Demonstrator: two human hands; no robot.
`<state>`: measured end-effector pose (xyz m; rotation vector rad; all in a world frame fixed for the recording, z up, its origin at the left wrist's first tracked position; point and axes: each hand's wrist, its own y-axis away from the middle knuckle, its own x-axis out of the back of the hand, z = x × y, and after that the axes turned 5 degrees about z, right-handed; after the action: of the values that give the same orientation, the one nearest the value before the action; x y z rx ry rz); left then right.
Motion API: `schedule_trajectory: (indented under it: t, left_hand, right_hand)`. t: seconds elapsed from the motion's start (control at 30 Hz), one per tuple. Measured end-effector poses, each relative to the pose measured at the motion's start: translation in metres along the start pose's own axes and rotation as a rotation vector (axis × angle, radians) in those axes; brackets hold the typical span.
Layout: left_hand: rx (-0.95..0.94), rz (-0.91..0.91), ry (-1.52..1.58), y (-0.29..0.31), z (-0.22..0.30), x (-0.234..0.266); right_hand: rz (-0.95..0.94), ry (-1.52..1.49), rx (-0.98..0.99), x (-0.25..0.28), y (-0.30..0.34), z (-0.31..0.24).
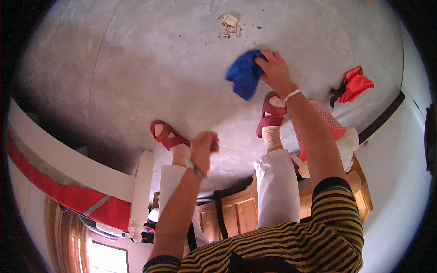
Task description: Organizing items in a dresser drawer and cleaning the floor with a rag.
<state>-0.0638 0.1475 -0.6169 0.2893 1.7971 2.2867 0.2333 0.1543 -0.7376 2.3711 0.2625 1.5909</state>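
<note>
In my right hand (pixel 274 70) is a blue cloth (pixel 246 74), pinched at its right edge by the fingers. The cloth hangs or rests near the floor in front of my right foot, slightly smeared by motion. A pale bracelet circles that wrist. My left hand (pixel 202 148) is beside my left foot, blurred, with the fingers curled; I cannot make out whether anything is in them. Ahead of the cloth lies a small heap of litter (pixel 231 20), with paper scraps, a pinkish loop and dark bits.
A red cloth (pixel 357 86) with a black part lies to the right. Next to my right leg is a pink mesh bag (pixel 325 120) beside white plastic (pixel 348 143). A white bed frame (pixel 68 154) stands at left. Red sandals (pixel 273 116) are on my feet. Wooden furniture (pixel 241 211) is behind me.
</note>
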Motion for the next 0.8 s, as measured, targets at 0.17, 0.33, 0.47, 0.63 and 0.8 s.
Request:
schedule_trajectory:
  t: [0.17, 0.33, 0.47, 0.63, 0.8]
  left_hand:
    - [-0.067, 0.24, -0.043, -0.102, 0.009, -0.004]
    - [-0.658, 0.334, -0.729, -0.143, -0.002, -0.002]
    - [-0.744, 0.417, -0.895, -0.145, -0.008, -0.024]
    - [-0.765, 0.335, -0.962, -0.141, -0.013, -0.035]
    - [-0.692, 0.207, -0.917, -0.13, 0.007, -0.039]
  right_hand:
    - [0.088, -0.128, 0.081, 0.027, -0.031, -0.011]
    - [0.379, -0.475, -0.167, 0.069, -0.019, 0.001]
    - [0.629, -0.17, -0.465, 0.045, -0.026, 0.078]
    - [0.623, 0.028, -0.511, 0.0, -0.07, 0.078]
    - [0.774, -0.138, -0.135, -0.015, -0.105, 0.002]
